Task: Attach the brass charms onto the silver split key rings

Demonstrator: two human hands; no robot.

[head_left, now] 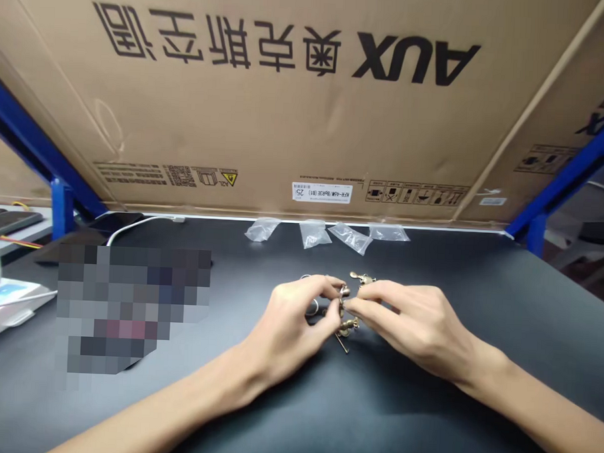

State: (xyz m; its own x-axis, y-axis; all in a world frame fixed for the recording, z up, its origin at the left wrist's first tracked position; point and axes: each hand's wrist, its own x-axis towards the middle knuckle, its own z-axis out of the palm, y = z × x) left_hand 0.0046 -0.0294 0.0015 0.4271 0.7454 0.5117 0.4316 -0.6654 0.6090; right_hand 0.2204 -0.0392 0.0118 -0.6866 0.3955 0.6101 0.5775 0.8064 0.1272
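Observation:
My left hand (294,319) and my right hand (407,319) meet over the middle of a dark table mat (354,402). Both pinch a small bunch of bronze-coloured metal charms and rings (347,310) between thumb and fingers. One loose bronze charm (362,278) lies on the mat just beyond my right fingertips. A thin metal ring (312,308) shows beside my left fingers. The details of the charms are too small to make out.
Several small clear plastic bags (314,234) lie in a row at the back of the mat. A large cardboard box (297,99) stands behind them. A white cable (132,224) and a blurred patch (131,309) are at left. Blue frame posts (61,206) stand at both sides.

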